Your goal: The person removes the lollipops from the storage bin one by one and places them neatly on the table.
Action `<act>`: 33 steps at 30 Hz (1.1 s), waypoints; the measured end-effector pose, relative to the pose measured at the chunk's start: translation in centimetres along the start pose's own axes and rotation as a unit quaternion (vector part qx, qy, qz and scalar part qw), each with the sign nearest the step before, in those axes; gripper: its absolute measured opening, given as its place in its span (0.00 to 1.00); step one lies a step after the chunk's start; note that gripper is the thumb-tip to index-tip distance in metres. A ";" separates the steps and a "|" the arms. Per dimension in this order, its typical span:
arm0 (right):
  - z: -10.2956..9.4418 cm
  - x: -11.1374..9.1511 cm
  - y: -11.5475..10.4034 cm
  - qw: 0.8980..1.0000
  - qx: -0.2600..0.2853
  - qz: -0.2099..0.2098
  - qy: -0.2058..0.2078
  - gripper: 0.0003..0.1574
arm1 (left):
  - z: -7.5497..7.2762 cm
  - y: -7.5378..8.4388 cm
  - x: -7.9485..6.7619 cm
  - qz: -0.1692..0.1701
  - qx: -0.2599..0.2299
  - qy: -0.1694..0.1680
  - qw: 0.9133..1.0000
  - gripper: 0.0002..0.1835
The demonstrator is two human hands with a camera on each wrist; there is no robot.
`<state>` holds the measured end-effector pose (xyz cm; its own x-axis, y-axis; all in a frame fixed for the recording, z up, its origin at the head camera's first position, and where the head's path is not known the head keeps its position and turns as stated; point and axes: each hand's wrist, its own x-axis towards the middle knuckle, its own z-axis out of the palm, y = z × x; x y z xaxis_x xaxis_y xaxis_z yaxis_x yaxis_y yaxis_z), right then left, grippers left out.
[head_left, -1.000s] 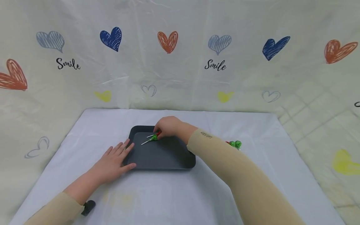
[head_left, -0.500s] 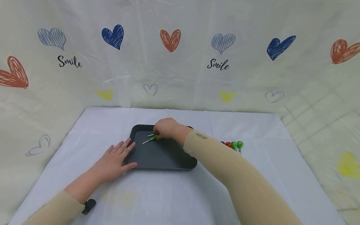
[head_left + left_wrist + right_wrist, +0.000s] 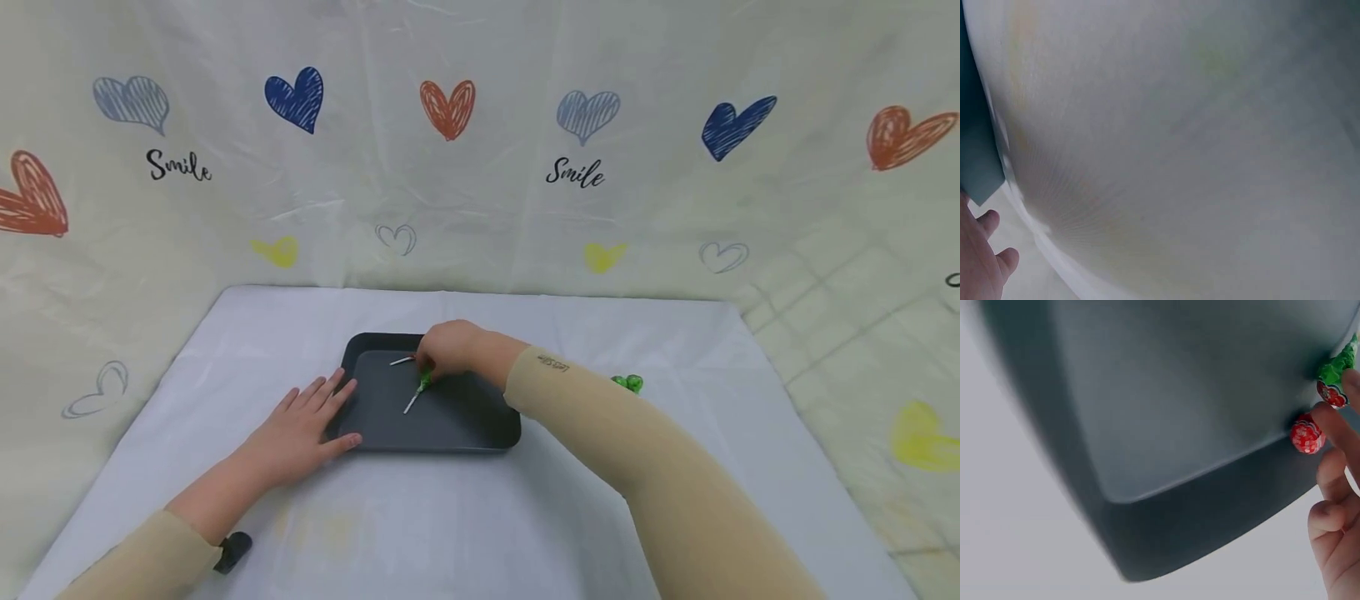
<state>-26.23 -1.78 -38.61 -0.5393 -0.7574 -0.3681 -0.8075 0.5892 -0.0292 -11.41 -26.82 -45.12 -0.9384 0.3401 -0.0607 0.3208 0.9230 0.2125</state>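
Note:
A dark grey tray (image 3: 390,429) lies on the white-covered table in the head view. My left hand (image 3: 303,433) rests at its left edge, fingers spread and straight. Over the back of the tray, my right hand (image 3: 450,348) pinches a green-wrapped lollipop (image 3: 425,381), whose white stick slants toward me. Just behind it lies a red lollipop (image 3: 405,360), mostly hidden by the hand. The right wrist view shows the red lollipop's head (image 3: 1307,434) by the tray wall, close to the fingers, and the green lollipop (image 3: 1335,375) between thumb and finger.
To the right of the tray, more green lollipops (image 3: 628,382) lie on the table, partly covered by my right sleeve (image 3: 600,417). A patterned cloth with hearts (image 3: 447,110) hangs behind the table. A small black object (image 3: 234,552) sits at my left wrist.
The green lollipop has shifted slightly right, and its stick has swung round to point more toward me. My right hand moved a little with it. The left hand stays put.

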 end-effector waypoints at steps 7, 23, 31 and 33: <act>0.5 -1.7 0.5 1.000 0.010 -0.010 -0.020 0.16 | 0.2 0.0 0.0 -0.004 0.000 0.004 1.000 0.49; 0.9 -3.3 0.8 0.999 0.032 -0.023 0.011 0.17 | -0.1 0.2 -0.3 -0.001 -0.010 0.007 1.000 0.49; 1.2 -2.4 0.6 0.999 0.035 -0.002 -0.001 0.18 | 0.1 -0.2 -0.4 -0.008 -0.037 0.006 0.999 0.51; 1.3 -2.2 0.5 1.000 0.030 0.000 0.000 0.18 | 0.2 -0.4 -0.4 -0.011 -0.045 0.009 0.999 0.53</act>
<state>-25.13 0.56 -39.01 -0.5387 -0.7574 -0.3690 -0.7919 0.6047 -0.0852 -11.11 -27.31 -45.36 -0.9478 0.3152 -0.0489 0.2875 0.9105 0.2973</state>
